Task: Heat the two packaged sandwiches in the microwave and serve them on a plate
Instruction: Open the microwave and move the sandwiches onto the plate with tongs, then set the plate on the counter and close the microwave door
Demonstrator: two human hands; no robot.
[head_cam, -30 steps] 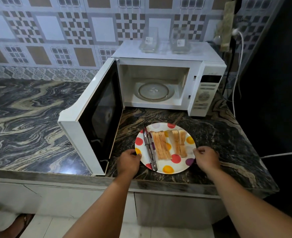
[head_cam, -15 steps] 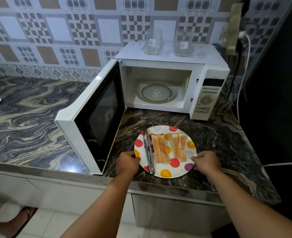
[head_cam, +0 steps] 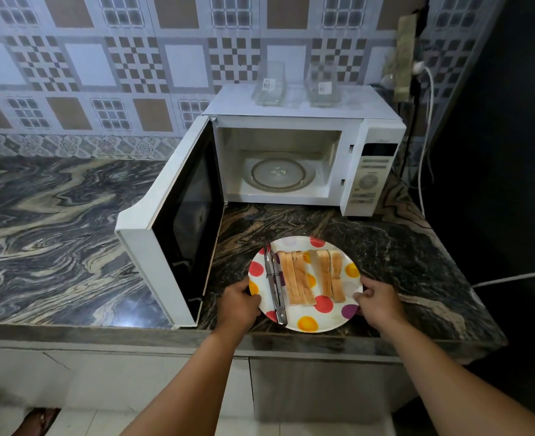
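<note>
A: What is closest to us?

B: Two bare arms reach out over the edge of the surface (head_cam: 71,247). The left hand (head_cam: 239,302) grips the left rim of the plate (head_cam: 307,324). The right hand (head_cam: 376,302) grips the right rim. Both hands are curled around the plate's edge.

A: What does the plate look like?

B: It is round and white with big dots in red, yellow and purple. It sits near the front edge of the dark, swirly stone surface.

A: What is on it?

B: Two sandwiches. The left sandwich (head_cam: 294,276) has more slices showing. The right sandwich (head_cam: 330,272) lies just beside it, with a small gap between them. A pair of metal tongs (head_cam: 274,284) lies along the left side of the plate, next to the left sandwich.

A: And behind the plate?

B: A white microwave (head_cam: 304,162) stands farther back on the surface. Its door (head_cam: 178,221) swings wide open to the left. Inside is a round glass tray (head_cam: 277,174) with nothing on it.

A: Anything on top of the microwave?

B: Yes, two clear plastic packs. The left pack (head_cam: 269,84) and the right pack (head_cam: 321,86) stand side by side, each with a small white label.

A: And farthest back?

B: A tiled wall (head_cam: 134,64) with brown and white squares. A white cable (head_cam: 426,127) hangs down at the right.
</note>
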